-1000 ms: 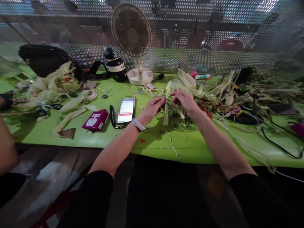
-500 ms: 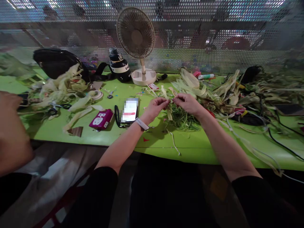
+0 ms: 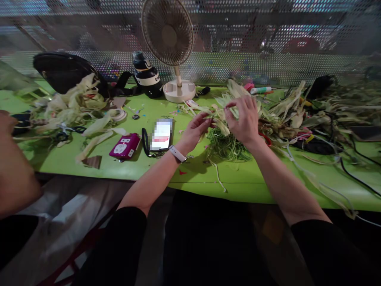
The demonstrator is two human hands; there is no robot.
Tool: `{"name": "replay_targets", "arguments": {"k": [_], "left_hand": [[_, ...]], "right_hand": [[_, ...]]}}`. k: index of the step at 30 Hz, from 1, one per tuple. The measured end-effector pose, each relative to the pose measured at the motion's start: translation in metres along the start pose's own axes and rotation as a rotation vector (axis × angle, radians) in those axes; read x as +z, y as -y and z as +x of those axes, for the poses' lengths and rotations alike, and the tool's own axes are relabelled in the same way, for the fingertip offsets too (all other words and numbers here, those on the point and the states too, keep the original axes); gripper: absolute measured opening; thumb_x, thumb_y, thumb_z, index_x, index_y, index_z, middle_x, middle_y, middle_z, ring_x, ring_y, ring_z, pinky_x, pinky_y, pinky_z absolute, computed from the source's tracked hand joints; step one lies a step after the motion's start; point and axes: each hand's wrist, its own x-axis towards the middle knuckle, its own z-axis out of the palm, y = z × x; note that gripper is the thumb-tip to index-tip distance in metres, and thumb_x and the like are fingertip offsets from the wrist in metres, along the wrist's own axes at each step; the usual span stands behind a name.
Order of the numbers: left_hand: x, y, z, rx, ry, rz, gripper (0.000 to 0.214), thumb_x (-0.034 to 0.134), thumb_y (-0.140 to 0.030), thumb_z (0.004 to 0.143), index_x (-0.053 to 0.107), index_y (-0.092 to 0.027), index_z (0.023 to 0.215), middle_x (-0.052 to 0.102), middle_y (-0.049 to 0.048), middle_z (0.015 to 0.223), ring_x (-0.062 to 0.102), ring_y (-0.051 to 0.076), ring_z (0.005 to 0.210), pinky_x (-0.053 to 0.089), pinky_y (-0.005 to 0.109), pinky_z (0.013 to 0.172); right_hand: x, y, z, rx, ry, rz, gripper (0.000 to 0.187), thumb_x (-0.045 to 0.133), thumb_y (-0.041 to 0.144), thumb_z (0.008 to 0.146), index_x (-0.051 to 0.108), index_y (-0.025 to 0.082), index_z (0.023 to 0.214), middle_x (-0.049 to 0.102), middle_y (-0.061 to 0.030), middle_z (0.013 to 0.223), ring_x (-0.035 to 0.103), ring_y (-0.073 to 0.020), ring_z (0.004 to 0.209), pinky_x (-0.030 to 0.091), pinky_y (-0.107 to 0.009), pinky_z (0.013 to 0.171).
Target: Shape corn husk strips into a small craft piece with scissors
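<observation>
My left hand (image 3: 195, 133), with a pale watch strap (image 3: 177, 154) at its wrist, pinches a piece of corn husk (image 3: 220, 119). This pale yellow-green piece spreads out between my two hands. My right hand (image 3: 245, 119) is raised on the far side of it, thumb and forefinger brought together. Whatever lies between those fingertips is too small to make out. Below both hands a heap of thin green strands (image 3: 229, 147) rests on the table. A white string (image 3: 218, 176) trails from the heap toward the table's front edge.
On the green table (image 3: 154, 169) stand a fan (image 3: 178, 90), a dark bottle (image 3: 149, 79) and a phone (image 3: 162, 135). A purple box (image 3: 125, 147), scissors (image 3: 64, 131) and husks (image 3: 80, 97) lie left. More husks (image 3: 291, 105) and cables (image 3: 354, 174) cover the right. A neighbour's arm (image 3: 18, 171) reaches in.
My right hand has lifted up and away from my left fingertips, its fingers still pinched. The husk between the hands shows more fully. The view has tilted slightly downward.
</observation>
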Motion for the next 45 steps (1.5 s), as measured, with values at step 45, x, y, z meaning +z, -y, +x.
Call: {"name": "replay_targets", "arguments": {"k": [45], "left_hand": [[-0.01,-0.015,-0.001,0.421,-0.076,0.672,0.023,0.059,-0.038,0.091,0.061,-0.019,0.08,0.064,0.0031,0.075,0.059,0.012,0.069,0.048,0.029,0.065]], "right_hand": [[0.026,-0.008,-0.011,-0.237,0.101,-0.3,0.034,0.035,0.034,0.102,0.066,0.021,0.1,0.063,-0.0101,0.094,0.055,-0.0253,0.095,0.041,-0.041,0.086]]}}
